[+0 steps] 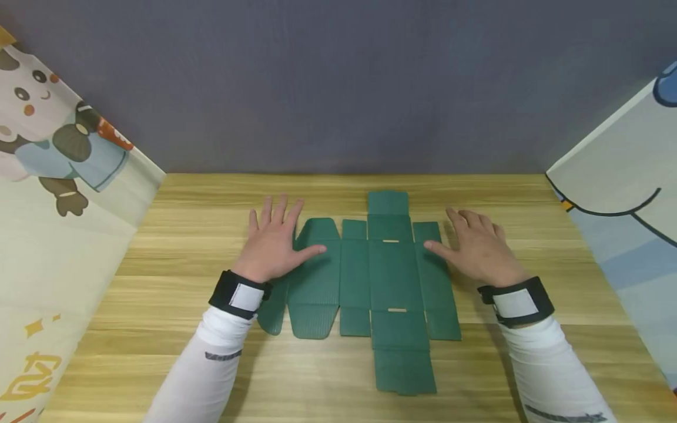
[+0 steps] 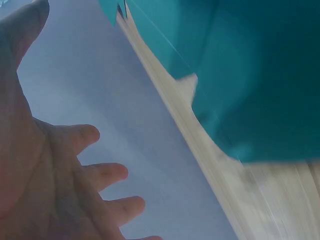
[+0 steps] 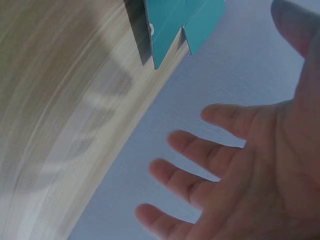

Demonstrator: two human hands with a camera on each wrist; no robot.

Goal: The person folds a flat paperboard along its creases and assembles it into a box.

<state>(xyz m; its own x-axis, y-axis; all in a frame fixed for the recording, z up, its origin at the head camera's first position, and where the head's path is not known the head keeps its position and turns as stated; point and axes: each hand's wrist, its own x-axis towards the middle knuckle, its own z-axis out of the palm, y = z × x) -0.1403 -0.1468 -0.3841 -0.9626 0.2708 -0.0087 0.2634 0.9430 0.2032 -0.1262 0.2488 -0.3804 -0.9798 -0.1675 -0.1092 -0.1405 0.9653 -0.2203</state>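
Observation:
An unfolded green cardboard box point(image 1: 394, 273) lies spread out on the wooden table, with creased panels, flaps and small slots. Over its left panels is my left hand point(image 1: 272, 244), fingers spread and thumb pointing inward, holding nothing. My right hand point(image 1: 478, 249) hovers by the right side flap, its thumb overlapping that flap in the head view. In the left wrist view the cardboard point(image 2: 250, 85) shows beyond my spread fingers point(image 2: 107, 175). The right wrist view shows a corner of the cardboard point(image 3: 172, 25) apart from my fingers point(image 3: 195, 150), with the palm bare.
The wooden table point(image 1: 174, 352) meets a dark grey wall point(image 1: 359, 88) at its far edge. Cartoon-printed panels stand at the left point(image 1: 69, 235) and right point(image 1: 608, 176). Each wrist wears a black strap, the left point(image 1: 238, 294) and the right point(image 1: 518, 301).

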